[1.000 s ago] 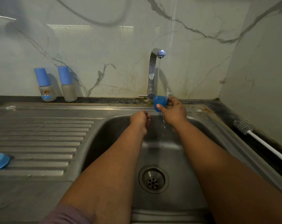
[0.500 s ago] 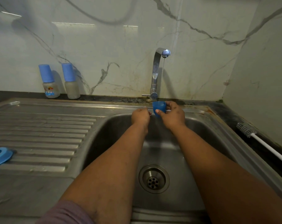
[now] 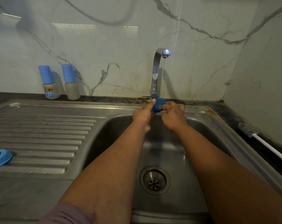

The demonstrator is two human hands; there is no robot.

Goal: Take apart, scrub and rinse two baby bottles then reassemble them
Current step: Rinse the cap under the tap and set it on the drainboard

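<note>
Holding a blue cap under the tap, both hands pinch it: left hand and right hand, grip pressed on the cap over the sink. Two bottles stand far left; ring nearer left; brush right.

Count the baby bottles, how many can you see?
2. Both stand capped at the back wall, left of the tap: one with a picture, one plain beside it. None seems hidden.
</note>
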